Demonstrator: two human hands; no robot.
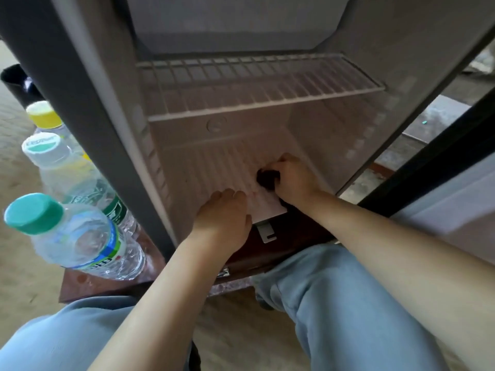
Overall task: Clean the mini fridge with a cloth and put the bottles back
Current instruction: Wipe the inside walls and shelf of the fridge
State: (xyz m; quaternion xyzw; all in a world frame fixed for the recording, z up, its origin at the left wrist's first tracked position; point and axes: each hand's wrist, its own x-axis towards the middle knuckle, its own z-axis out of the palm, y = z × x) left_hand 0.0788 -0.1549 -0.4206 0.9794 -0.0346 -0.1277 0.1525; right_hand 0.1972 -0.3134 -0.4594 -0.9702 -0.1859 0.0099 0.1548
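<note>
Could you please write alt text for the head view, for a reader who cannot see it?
A person's right hand grips a dark cloth on the ribbed floor of an open mini fridge, while the left hand rests on the floor's front edge. Three bottles stand outside, at left.

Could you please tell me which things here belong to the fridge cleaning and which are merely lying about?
Job: mini fridge, dark cloth, right hand gripping it, left hand, teal-capped bottle, white-capped bottle, yellow-capped bottle.
Lying about: black object, white bracket.
</note>
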